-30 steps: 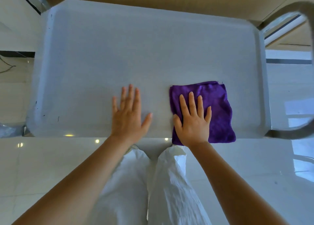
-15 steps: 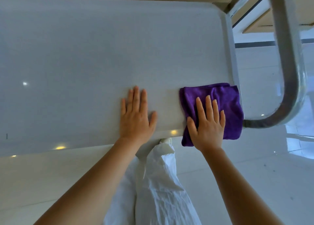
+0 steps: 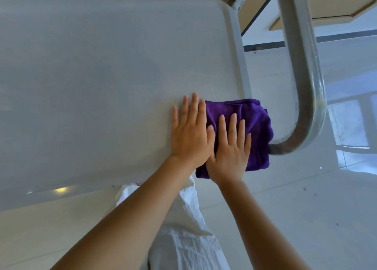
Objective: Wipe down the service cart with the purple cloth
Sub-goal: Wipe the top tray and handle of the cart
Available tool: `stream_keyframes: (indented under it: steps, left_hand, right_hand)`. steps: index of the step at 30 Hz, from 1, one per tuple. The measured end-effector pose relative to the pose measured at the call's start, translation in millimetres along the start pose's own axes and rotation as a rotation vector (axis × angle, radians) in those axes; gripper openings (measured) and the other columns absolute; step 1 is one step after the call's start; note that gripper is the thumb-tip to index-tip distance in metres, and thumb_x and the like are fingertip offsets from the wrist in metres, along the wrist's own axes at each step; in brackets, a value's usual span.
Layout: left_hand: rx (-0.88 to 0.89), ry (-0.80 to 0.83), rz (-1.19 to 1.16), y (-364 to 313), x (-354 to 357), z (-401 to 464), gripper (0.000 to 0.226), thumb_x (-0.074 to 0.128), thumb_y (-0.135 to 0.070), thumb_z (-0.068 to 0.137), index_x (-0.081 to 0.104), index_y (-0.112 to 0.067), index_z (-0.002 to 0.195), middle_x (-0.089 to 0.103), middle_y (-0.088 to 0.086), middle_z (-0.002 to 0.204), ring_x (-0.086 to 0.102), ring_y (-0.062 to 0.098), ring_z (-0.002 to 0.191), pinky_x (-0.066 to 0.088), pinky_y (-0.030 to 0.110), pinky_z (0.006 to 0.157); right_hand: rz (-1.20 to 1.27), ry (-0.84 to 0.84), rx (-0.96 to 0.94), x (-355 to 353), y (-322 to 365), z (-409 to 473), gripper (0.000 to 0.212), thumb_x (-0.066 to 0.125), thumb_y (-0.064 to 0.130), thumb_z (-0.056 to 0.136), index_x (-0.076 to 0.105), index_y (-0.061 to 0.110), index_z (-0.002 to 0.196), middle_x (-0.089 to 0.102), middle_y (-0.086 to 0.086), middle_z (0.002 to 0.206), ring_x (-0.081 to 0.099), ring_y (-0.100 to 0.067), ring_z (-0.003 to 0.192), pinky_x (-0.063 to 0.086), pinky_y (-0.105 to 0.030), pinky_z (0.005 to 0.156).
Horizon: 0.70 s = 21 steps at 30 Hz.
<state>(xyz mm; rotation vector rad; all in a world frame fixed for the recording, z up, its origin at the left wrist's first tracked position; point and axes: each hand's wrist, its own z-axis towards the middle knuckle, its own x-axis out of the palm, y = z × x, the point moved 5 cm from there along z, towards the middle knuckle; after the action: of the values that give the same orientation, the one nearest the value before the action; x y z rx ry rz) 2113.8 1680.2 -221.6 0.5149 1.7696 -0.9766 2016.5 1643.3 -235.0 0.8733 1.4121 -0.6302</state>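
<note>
Two hands: both flat, fingers straight, gripping nothing.
cloth: purple cloth (image 3: pixel 253 125) under the right hand (image 3: pixel 230 149), at the service cart (image 3: pixel 102 76) top's near right corner, overhanging the edge.
left hand (image 3: pixel 190 135): just beside, thumb touching cloth.
handle (image 3: pixel 302 86): right of the cloth.
hidden: cart's left side cut off.

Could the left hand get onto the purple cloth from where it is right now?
Probably yes. The left hand lies flat on the cart top right beside the purple cloth, its thumb side against the right hand, which already presses the cloth. Only the right hand takes up room; the cloth's far part lies bare.
</note>
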Motion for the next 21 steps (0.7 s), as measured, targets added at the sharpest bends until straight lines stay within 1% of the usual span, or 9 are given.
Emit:
stream_keyframes:
  steps: [2, 3, 8, 11, 13, 16, 18, 20, 21]
  left_hand:
    - [-0.020, 0.033, -0.034, -9, 9, 12, 0.073, 0.008, -0.040, 0.083, 0.013, -0.008, 0.148, 0.007, 0.011, 0.157, 0.000, 0.024, 0.145, -0.009, 0.039, 0.112]
    - [-0.023, 0.038, -0.054, -8, 12, 15, 0.074, 0.008, -0.041, 0.082, 0.013, -0.008, 0.148, 0.006, 0.010, 0.157, -0.001, 0.023, 0.145, -0.010, 0.038, 0.112]
    - [0.002, -0.041, -0.138, -3, 16, 13, 0.066, 0.020, -0.037, 0.090, 0.017, -0.001, 0.146, 0.019, 0.017, 0.153, 0.013, 0.026, 0.143, 0.004, 0.041, 0.114]
    - [0.014, -0.042, -0.078, -6, 20, 15, 0.062, 0.024, -0.034, 0.091, 0.028, 0.001, 0.143, 0.030, 0.019, 0.149, 0.024, 0.031, 0.140, 0.012, 0.046, 0.112]
    - [0.019, -0.053, -0.030, -7, 20, 17, 0.060, 0.025, -0.034, 0.092, 0.033, 0.000, 0.141, 0.036, 0.019, 0.146, 0.030, 0.033, 0.137, 0.014, 0.049, 0.110]
    - [0.011, -0.053, -0.046, -6, 19, 23, 0.061, 0.018, -0.038, 0.095, 0.032, -0.001, 0.141, 0.035, 0.017, 0.147, 0.028, 0.031, 0.138, 0.013, 0.048, 0.111]
    - [0.019, -0.046, -0.061, -4, 18, 26, 0.064, 0.009, -0.042, 0.098, 0.032, 0.000, 0.141, 0.033, 0.017, 0.148, 0.025, 0.030, 0.139, 0.010, 0.044, 0.114]
    - [0.031, -0.046, -0.048, -3, 19, 26, 0.067, 0.005, -0.042, 0.098, 0.035, 0.000, 0.140, 0.035, 0.018, 0.146, 0.026, 0.029, 0.138, 0.010, 0.043, 0.113]
    - [0.032, -0.045, -0.038, -2, 20, 26, 0.066, 0.005, -0.042, 0.098, 0.036, 0.000, 0.139, 0.037, 0.018, 0.145, 0.027, 0.029, 0.138, 0.011, 0.043, 0.112]
  right_hand:
    - [0.005, -0.001, -0.008, 1, -4, 0, 0.057, 0.026, 0.041, 0.092, 0.035, 0.015, 0.142, 0.035, -0.012, 0.148, 0.028, -0.031, 0.138, 0.018, -0.046, 0.110]
    - [0.009, -0.001, -0.012, 1, -6, 1, 0.057, 0.027, 0.041, 0.092, 0.035, 0.016, 0.142, 0.035, -0.011, 0.148, 0.028, -0.031, 0.138, 0.017, -0.045, 0.110]
    - [0.007, 0.007, -0.011, 0, -13, 8, 0.058, 0.032, 0.046, 0.090, 0.035, 0.021, 0.142, 0.033, -0.010, 0.149, 0.027, -0.031, 0.138, 0.012, -0.044, 0.110]
    - [0.015, 0.035, 0.010, -1, -18, 21, 0.059, 0.029, 0.049, 0.090, 0.035, 0.023, 0.142, 0.031, -0.009, 0.150, 0.025, -0.032, 0.139, 0.010, -0.045, 0.112]
    - [0.021, 0.048, -0.007, -3, -19, 36, 0.059, 0.026, 0.051, 0.091, 0.035, 0.024, 0.142, 0.031, -0.009, 0.150, 0.024, -0.033, 0.139, 0.011, -0.048, 0.111]
    - [-0.022, 0.060, -0.070, -5, -16, 62, 0.059, 0.026, 0.050, 0.091, 0.034, 0.023, 0.143, 0.031, -0.011, 0.150, 0.025, -0.036, 0.138, 0.013, -0.052, 0.109]
    - [-0.031, 0.101, -0.099, -6, -11, 83, 0.058, 0.024, 0.049, 0.092, 0.026, 0.026, 0.146, 0.023, -0.009, 0.153, 0.017, -0.034, 0.141, 0.009, -0.051, 0.111]
    - [-0.027, 0.192, -0.107, -4, -6, 109, 0.057, 0.022, 0.048, 0.095, 0.010, 0.031, 0.148, 0.006, -0.004, 0.157, -0.001, -0.029, 0.144, -0.003, -0.048, 0.113]
    - [-0.020, 0.210, -0.104, -4, -3, 124, 0.056, 0.023, 0.047, 0.097, 0.005, 0.032, 0.148, 0.000, -0.002, 0.158, -0.007, -0.027, 0.144, -0.006, -0.046, 0.113]
